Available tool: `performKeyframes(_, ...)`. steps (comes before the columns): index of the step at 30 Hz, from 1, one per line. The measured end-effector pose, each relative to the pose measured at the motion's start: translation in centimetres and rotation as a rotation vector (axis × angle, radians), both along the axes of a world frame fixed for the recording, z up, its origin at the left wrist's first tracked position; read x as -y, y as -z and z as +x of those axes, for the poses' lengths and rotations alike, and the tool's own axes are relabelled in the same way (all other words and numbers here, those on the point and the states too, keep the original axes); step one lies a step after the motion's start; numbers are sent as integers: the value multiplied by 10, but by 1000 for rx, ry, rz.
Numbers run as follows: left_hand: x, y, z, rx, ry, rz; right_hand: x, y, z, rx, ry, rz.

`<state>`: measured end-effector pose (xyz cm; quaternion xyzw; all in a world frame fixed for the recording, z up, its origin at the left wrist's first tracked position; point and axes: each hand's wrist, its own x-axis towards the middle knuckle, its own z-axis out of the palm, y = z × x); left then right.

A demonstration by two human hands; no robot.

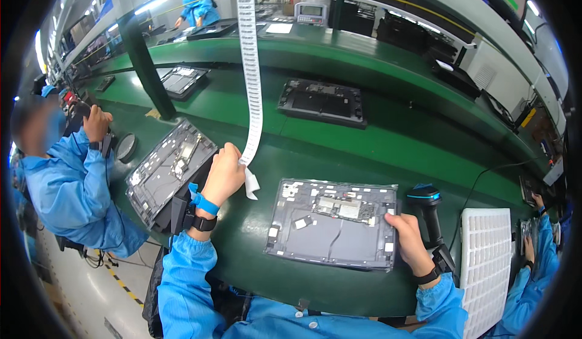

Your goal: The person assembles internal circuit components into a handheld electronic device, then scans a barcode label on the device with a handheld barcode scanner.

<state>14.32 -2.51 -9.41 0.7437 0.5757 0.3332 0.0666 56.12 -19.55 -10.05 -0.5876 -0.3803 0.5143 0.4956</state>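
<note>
My left hand is closed, its fingers pinching the lower end of a long white strip of printed labels that hangs down from above. A loose tail of the strip curls below the fingers. In front of me lies an open grey laptop chassis, with a circuit board near its upper middle and white stickers around its edges. My right hand grips the right edge of this chassis, thumb on top. Just beyond that hand stands a black handheld scanner with a blue ring.
At left, another opened chassis lies tilted near a co-worker. A dark chassis sits on the green belt behind. A white compartment tray overhangs the bench at right, beside another worker's arms. A green post rises at back left.
</note>
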Motion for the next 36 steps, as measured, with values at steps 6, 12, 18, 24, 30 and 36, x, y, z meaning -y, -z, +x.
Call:
performKeyframes(6, 7, 10, 7, 32, -25, -163, -28, -71, 5, 1113, -430, -34)
performKeyframes(12, 12, -14, 1, 167, 32, -419, -76, -114, -76, 791, -344, 365)
performKeyframes(18, 5, -3, 11, 477, 143, -293, -127, -97, -147, 658, -505, 342)
performKeyframes(24, 19, -13, 26, 851, 342, -299, -143, -76, -171, 555, -527, 529)
performKeyframes(30, 24, -11, 29, 911, 438, -360, -140, -70, -178, 390, -558, 507)
performKeyframes(36, 23, -14, 32, 440, 422, -76, -146, -58, -175, 447, -595, 549)
